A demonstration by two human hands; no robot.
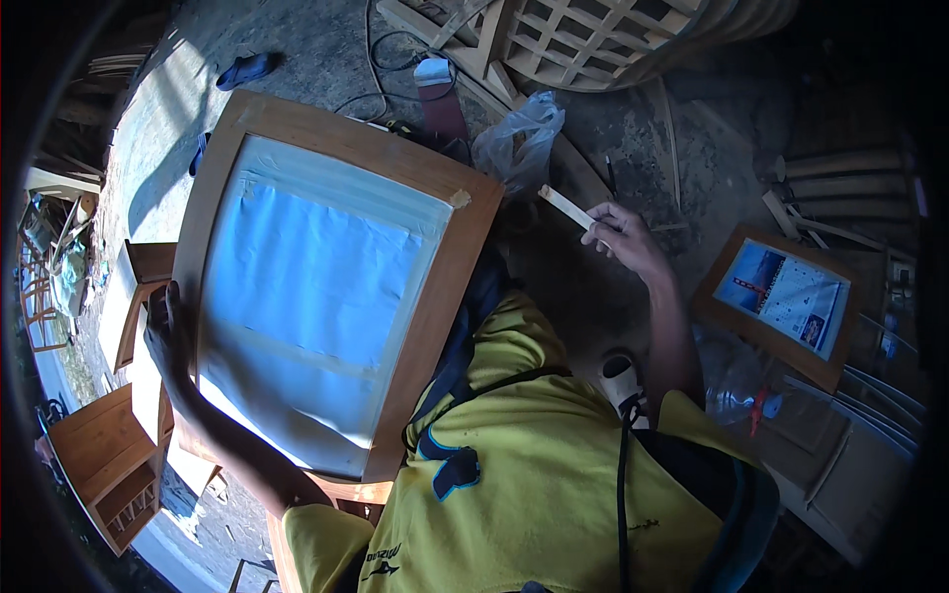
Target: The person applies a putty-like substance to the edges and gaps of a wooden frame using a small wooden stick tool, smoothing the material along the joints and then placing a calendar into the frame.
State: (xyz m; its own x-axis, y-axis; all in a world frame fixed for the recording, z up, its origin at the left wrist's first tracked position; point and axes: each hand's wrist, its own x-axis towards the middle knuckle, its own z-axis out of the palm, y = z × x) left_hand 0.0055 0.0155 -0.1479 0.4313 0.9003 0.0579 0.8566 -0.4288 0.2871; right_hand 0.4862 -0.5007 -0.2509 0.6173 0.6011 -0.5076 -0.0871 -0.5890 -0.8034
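A large wooden frame (442, 287) lies tilted in front of me, around a panel covered with pale blue-white sheeting (306, 267). Tape-like strips run along the sheeting's edges. My left hand (166, 331) holds the frame's left outer edge, its fingers partly in shadow. In my right hand (623, 237), off to the right of the frame, a thin flat wooden stick (565, 206) is pinched between thumb and fingers. The stick's far tip is brownish. A light tan patch (460, 199) of filler-like material shows at the frame's upper right corner.
A smaller wooden frame (825, 371) with a printed sheet lies at right, near a clear plastic bottle (736, 395). Beyond the large frame are a clear plastic bag (522, 138), a cable (371, 69) and a wooden lattice (593, 44). Wooden cabinets (104, 445) stand at left.
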